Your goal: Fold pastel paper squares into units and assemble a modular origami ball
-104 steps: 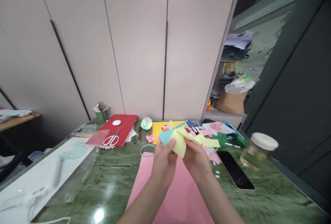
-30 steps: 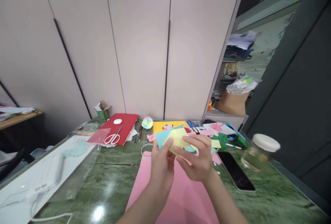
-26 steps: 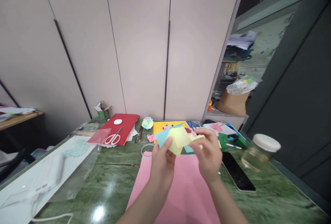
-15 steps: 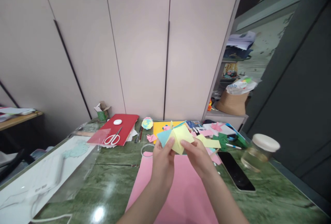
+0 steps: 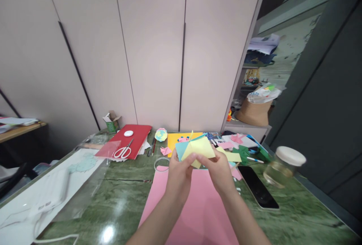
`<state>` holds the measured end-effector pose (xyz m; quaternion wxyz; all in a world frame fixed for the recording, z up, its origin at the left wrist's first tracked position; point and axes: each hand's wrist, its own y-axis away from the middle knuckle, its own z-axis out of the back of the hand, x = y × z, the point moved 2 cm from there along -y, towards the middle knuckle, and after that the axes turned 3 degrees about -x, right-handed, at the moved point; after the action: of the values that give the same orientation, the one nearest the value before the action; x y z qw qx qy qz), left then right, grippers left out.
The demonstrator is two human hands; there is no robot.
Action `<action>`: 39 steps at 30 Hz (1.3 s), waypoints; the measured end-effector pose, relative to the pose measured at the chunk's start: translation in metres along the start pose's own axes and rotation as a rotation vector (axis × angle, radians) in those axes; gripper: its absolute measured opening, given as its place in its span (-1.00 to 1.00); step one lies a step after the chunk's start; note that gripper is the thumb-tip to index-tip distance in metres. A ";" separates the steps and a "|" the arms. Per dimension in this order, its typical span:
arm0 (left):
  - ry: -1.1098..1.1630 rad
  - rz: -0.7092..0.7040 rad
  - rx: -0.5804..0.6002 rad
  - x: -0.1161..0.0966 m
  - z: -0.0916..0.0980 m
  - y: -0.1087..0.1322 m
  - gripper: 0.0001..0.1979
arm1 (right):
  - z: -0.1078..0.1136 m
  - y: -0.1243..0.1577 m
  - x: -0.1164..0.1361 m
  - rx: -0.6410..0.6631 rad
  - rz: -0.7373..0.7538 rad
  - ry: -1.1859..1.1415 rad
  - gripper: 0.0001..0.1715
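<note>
A folded paper piece (image 5: 200, 147) in yellow and light blue is held up between both hands, over the far end of a pink sheet (image 5: 198, 207). My left hand (image 5: 180, 173) is closed on its left side, where the blue part shows. Gripping the right side is my right hand (image 5: 216, 167), its thumb meeting the left thumb at the front lower edge. Thin yellow and blue points stick up from the piece's top. The fingers behind the paper are mostly hidden.
On the left lie white scissors (image 5: 123, 151) and a red folder (image 5: 134, 133). A clear ring (image 5: 162, 164) is near my left hand. To the right are a phone (image 5: 258, 187), a lidded jar (image 5: 284, 166) and paper scraps (image 5: 230, 156). Tall cabinets stand behind.
The yellow flap has tilted and looks wider and flatter. Both thumbs have come together at its lower edge, and the right hand has turned slightly.
</note>
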<state>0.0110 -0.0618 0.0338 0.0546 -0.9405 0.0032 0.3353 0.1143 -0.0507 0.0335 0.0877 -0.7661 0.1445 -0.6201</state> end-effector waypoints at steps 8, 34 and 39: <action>0.009 0.037 -0.025 0.002 0.003 -0.001 -0.55 | 0.005 0.000 -0.001 0.141 0.002 0.127 -0.61; -0.348 -0.132 0.000 -0.001 0.003 0.001 -0.56 | 0.004 0.004 0.007 0.157 -0.118 -0.253 -0.75; -0.510 -0.187 -0.039 -0.002 0.002 0.003 -0.57 | 0.000 0.007 0.006 0.120 -0.151 -0.330 -0.78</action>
<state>0.0080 -0.0643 0.0338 0.0663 -0.8229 -0.1041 0.5547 0.1150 -0.0595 0.0366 0.1090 -0.8594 0.0328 -0.4985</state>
